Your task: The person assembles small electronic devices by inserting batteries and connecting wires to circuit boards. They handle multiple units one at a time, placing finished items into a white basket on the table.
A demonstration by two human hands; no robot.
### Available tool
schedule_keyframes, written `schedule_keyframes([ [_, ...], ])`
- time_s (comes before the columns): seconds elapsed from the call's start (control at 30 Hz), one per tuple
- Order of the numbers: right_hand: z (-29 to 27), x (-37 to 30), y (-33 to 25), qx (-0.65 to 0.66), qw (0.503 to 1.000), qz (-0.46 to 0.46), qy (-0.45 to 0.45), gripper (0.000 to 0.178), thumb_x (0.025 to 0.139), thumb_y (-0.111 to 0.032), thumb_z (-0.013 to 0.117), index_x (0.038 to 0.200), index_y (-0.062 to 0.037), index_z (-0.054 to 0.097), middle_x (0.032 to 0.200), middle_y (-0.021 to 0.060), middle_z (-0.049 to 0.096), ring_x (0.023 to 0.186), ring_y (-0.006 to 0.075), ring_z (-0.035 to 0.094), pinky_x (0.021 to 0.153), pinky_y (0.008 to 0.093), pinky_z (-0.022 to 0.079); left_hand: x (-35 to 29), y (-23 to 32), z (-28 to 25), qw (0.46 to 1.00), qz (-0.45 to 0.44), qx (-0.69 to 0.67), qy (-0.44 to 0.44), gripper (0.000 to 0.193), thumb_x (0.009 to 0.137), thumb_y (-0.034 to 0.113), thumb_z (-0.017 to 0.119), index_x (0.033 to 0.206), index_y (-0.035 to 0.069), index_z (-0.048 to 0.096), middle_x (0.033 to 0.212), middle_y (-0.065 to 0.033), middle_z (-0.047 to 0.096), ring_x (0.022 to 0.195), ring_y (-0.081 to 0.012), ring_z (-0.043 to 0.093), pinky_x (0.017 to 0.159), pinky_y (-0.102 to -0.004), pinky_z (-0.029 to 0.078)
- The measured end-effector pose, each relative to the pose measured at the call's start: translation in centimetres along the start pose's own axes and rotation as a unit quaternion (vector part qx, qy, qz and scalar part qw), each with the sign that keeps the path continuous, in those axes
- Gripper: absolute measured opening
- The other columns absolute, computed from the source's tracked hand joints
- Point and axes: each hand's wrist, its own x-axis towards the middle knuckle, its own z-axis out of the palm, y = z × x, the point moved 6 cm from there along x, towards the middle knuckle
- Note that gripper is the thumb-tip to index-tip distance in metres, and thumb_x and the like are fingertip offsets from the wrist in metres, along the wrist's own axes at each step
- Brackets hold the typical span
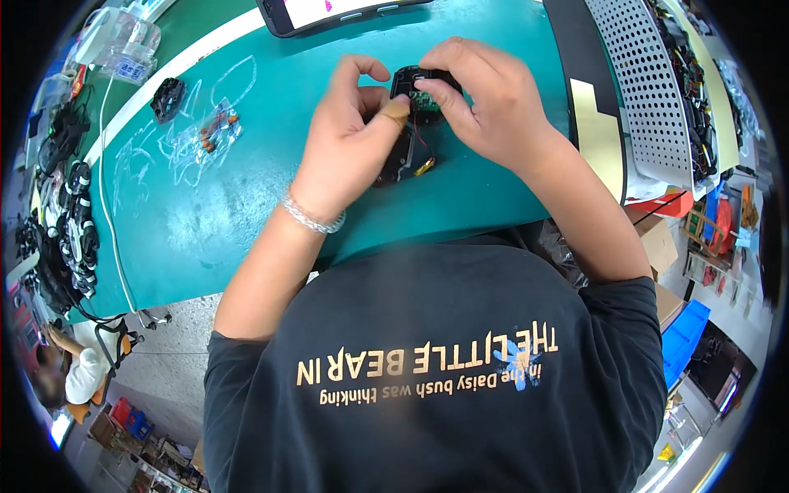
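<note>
Both hands are at a small black plastic device with an opened housing, near the middle of the work surface. A green circuit board (pixel 424 103) shows inside it. My left hand (pixel 349 135) grips the device's left side, its thumb pressed near the board. At the upper right edge, my right hand (pixel 491 97) pinches with thumb and forefinger; the fingers cover what lies between them. Below the board is a black housing part (pixel 401 156), partly hidden by my left hand. A thin red wire runs down to a small gold-coloured component (pixel 425 167).
A green mat (pixel 255 214) covers the table. Left lie a black part (pixel 168 99) and a clear bag with small brownish parts (pixel 219 131). A dark-framed screen (pixel 345 13) stands at the far edge. A white perforated basket (pixel 645 90) is right; bundled cables (pixel 78 222) hang left.
</note>
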Motion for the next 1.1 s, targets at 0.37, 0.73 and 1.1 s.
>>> schedule_keyframes([
  [0.37, 0.5, 0.1, 0.6, -0.071, 0.995, 0.07, -0.03, 0.022, 0.076, -0.009, 0.067, 0.097, -0.0072, 0.06, 0.084, 0.0072, 0.055, 0.067, 0.0269, 0.057, 0.055, 0.035, 0.044, -0.8, 3.1, 1.0, 0.997, 0.011, -0.07, -0.014, 0.032, 0.083, 0.007, 0.061, 0.107, 0.0, 0.042, 0.095, -0.0067, 0.052, 0.085, -0.0099, 0.05, 0.076, -0.0245, 0.044],
  [0.73, 0.2, 4.0, 3.3, 0.065, 0.987, 0.127, 0.07, 0.017, 0.086, -0.023, 0.061, 0.093, -0.0074, 0.058, 0.075, 0.0086, 0.059, 0.058, 0.03, 0.055, 0.052, 0.0376, 0.042, -1.4, 4.8, 2.1, 0.972, 0.21, 0.007, 0.104, 0.042, 0.084, -0.008, 0.051, 0.118, 0.005, 0.03, 0.116, -0.0122, 0.046, 0.101, -0.0141, 0.049, 0.084, -0.0264, 0.043],
  [1.1, 0.4, 4.3, 0.5, 0.311, 0.922, 0.159, 0.167, 0.015, 0.089, -0.007, 0.056, 0.093, -0.0006, 0.042, 0.075, 0.0086, 0.053, 0.067, 0.0142, 0.052, 0.062, 0.0269, 0.043, -1.3, 4.9, -0.3, 0.924, 0.261, -0.14, 0.244, 0.034, 0.086, -0.003, 0.054, 0.115, 0.003, 0.038, 0.114, -0.0127, 0.05, 0.104, -0.0155, 0.05, 0.089, -0.0301, 0.042],
])
